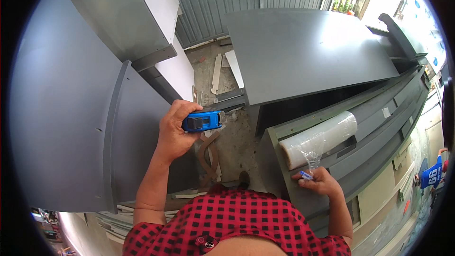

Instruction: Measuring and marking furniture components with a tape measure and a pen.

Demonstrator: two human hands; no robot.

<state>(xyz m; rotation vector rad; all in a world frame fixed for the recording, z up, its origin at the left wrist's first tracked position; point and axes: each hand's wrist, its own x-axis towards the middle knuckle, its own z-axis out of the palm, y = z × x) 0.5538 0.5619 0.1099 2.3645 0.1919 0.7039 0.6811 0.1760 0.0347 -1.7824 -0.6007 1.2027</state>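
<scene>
My left hand is wrapped round a blue and black tape measure, held up in front of me beside a tall grey panel. No drawn-out blade can be made out. At the right, my right hand is closed on a slim blue and white pen. It is just below a roll of clear plastic film, whose loose end hangs down toward my fingers. The roll lies on top of a long grey furniture piece.
A large dark grey panel slants over another cabinet beyond the roll. Grey and white cabinets stand at the left. Wood strips and curved brown offcuts lie on the concrete floor. A person in blue is at the far right.
</scene>
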